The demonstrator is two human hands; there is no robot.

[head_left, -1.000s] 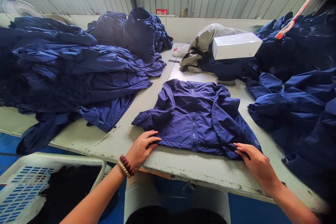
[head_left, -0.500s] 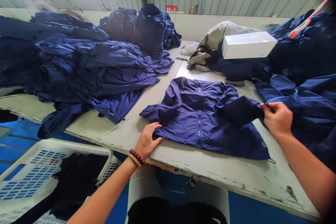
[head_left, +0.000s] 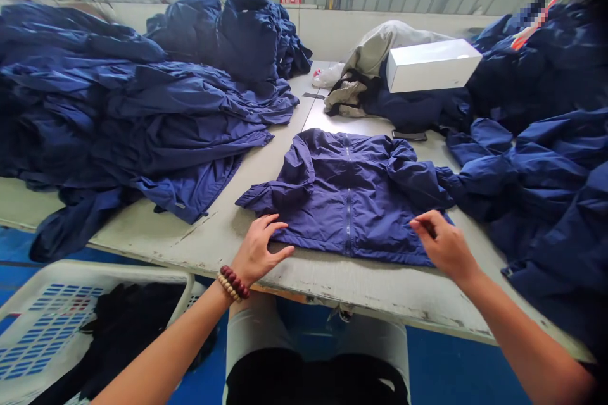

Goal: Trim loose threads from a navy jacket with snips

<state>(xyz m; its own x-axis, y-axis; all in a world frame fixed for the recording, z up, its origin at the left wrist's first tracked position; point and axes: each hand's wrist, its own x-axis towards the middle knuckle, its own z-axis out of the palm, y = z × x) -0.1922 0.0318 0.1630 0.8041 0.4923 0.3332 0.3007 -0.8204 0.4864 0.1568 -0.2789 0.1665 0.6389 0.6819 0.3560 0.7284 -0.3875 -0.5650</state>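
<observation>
A navy zip-up jacket (head_left: 318, 202) lies front side up on the table, its zip running down the middle and both sleeves out to the sides. At its lower left corner is my left hand (head_left: 263, 245), fingers spread and holding nothing, with two bead bracelets (head_left: 234, 283) on the wrist. My right hand (head_left: 446, 245) hovers over the jacket's lower right part, its fingers curled in with thumb and forefinger close together. Nothing shows in that hand, and it covers the jacket's lower right corner. The right sleeve's end (head_left: 444, 185) meets other navy garments.
Piles of navy garments (head_left: 190, 101) fill the left side, with more garments (head_left: 555, 164) on the right. Behind the jacket are a phone (head_left: 409, 136) and a white box (head_left: 433, 66) on cloth. A white basket (head_left: 47, 323) holding dark cloth stands below the table's front edge.
My right hand has let go of the jacket's right sleeve end and moved left over the lower part. The sleeve has come down flat. My left hand stays near the lower left corner.
</observation>
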